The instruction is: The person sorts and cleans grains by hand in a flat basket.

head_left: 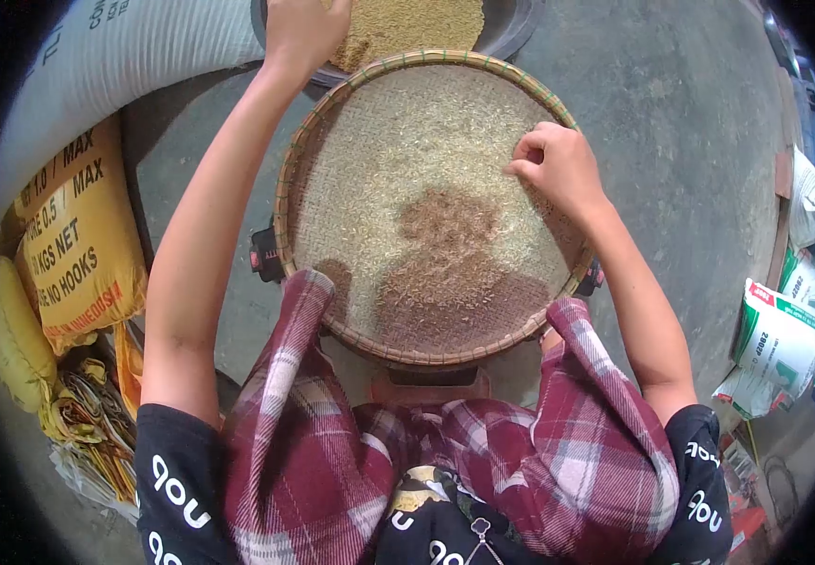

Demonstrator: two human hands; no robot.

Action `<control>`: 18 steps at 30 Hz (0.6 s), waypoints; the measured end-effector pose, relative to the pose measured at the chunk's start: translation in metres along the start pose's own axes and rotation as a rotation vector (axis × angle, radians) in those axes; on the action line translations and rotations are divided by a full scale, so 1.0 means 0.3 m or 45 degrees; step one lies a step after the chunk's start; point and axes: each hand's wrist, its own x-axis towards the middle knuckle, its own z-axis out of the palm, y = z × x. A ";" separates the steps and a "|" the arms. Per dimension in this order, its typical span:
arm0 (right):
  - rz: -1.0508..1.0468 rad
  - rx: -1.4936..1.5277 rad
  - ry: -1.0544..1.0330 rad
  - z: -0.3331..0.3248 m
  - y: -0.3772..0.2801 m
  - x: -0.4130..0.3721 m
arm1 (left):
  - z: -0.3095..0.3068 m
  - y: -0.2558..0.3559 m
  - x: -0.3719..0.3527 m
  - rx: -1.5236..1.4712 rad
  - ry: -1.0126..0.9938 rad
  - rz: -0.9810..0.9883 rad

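A round woven winnowing tray (282, 212) rests across my knees, with pale grain (445, 132) spread thinly over it. A browner patch of grain (455, 282) lies in its lower middle, partly in shadow. My right hand (558, 168) hovers over the tray's right side, its thumb and fingers curled together in a pinch. Whatever the pinch holds, if anything, is too small to make out. Up at the top edge, my left hand (306, 33) reaches over a dark basin (513, 36) of yellowish grain (417, 28). Its fingers are cut off by the frame.
A large white sack (163, 42) lies at the upper left. Below it stands a yellow printed sack (83, 235) beside folded bags (97, 410). White and green packets (776, 339) lie along the right edge. Grey concrete floor (671, 122) surrounds the tray.
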 end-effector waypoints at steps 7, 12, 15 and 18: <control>0.030 0.100 -0.086 -0.020 -0.014 0.013 | -0.080 -0.004 -0.041 0.008 0.082 0.256; 0.056 0.090 -0.207 -0.103 -0.070 0.055 | -0.090 0.065 -0.161 -0.032 -0.067 0.300; -0.251 0.086 0.010 -0.154 -0.111 0.187 | -0.082 0.130 -0.249 -0.146 -0.314 0.256; -0.473 0.219 0.265 -0.197 -0.203 0.392 | -0.040 0.166 -0.310 -0.258 -0.581 0.255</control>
